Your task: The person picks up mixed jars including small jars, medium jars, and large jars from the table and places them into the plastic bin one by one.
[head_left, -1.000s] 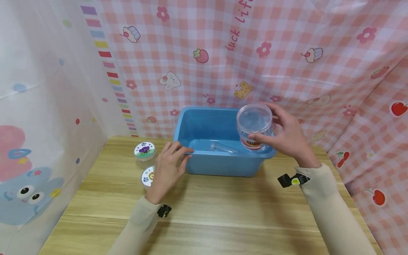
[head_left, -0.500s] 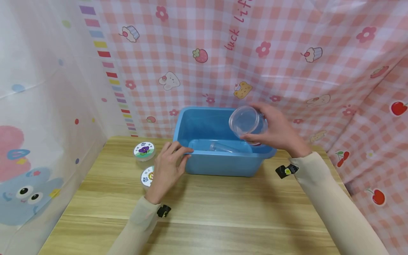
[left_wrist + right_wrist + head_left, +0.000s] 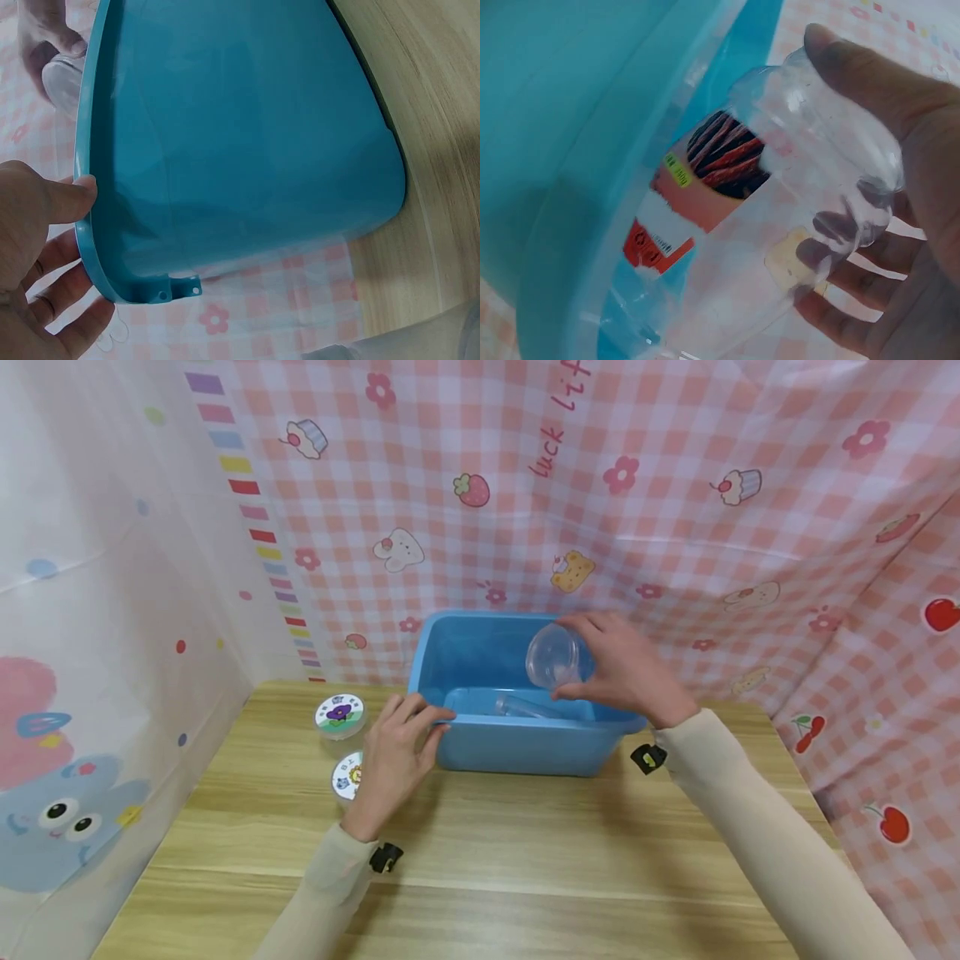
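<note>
A blue plastic bin (image 3: 525,749) stands upright on the wooden tabletop (image 3: 480,868), midway along the far edge, its long side facing the person. On its floor, close to the near wall, lies one clear tube-like item (image 3: 525,707); part of it is hidden by that wall.

The left hand (image 3: 394,760) is curled at the bin's near-left corner, thumb and fingers bent about the rim and in contact with it.

The right hand (image 3: 628,670) is partly closed around a clear plastic jar (image 3: 552,657), thumb on one side and fingers on the other, spread to the jar's width. The jar is tilted, one round end turned left, and is located over the right half of the bin's opening. Whether it touches the bin cannot be determined. Its walls are see-through; a printed label (image 3: 724,161) showing dark red strips is fixed to the side.

To the left of the bin, towards the tabletop's far-left corner, stand two round tubs: a flower-lidded tub (image 3: 340,714), with a purple flower print, and a second printed-lid tub (image 3: 346,776), nearer the person and partly covered by the left hand. The contents of both cannot be seen.
</note>
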The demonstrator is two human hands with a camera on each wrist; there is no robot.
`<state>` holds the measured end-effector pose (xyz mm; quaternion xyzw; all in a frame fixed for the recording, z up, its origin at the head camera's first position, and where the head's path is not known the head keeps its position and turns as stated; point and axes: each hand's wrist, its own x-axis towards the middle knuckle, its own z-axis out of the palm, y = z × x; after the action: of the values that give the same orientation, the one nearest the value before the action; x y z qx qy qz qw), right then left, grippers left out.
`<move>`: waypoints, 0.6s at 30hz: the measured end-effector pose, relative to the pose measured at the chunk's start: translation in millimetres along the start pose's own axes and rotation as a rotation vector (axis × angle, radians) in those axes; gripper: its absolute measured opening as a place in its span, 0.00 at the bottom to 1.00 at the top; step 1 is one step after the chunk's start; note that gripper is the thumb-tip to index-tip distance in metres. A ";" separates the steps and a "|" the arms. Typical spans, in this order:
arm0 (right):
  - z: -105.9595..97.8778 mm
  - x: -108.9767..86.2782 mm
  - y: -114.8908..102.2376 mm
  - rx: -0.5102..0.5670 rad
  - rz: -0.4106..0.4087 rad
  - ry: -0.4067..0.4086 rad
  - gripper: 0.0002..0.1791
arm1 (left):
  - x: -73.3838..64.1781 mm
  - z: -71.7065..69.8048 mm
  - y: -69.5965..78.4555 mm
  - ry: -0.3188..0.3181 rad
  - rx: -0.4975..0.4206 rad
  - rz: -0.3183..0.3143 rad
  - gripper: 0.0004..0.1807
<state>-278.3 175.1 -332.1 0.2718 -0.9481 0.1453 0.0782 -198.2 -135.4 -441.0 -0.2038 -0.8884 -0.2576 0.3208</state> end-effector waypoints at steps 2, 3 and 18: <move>2.9 2.3 -1.8 -0.039 0.000 -0.007 0.54 | -0.1 -0.7 -0.1 0.004 -0.002 0.003 0.05; 4.1 3.1 -2.5 -0.050 0.002 -0.010 0.54 | -0.2 -0.9 -0.2 0.007 -0.003 0.005 0.05; 7.2 -20.0 -3.0 0.021 -0.029 0.052 0.50 | -1.3 0.1 -1.5 0.007 -0.012 0.002 0.05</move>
<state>-260.4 180.2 -342.8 0.2825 -0.9401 0.1613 0.1023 -198.1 -136.9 -442.4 -0.2057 -0.8855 -0.2635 0.3227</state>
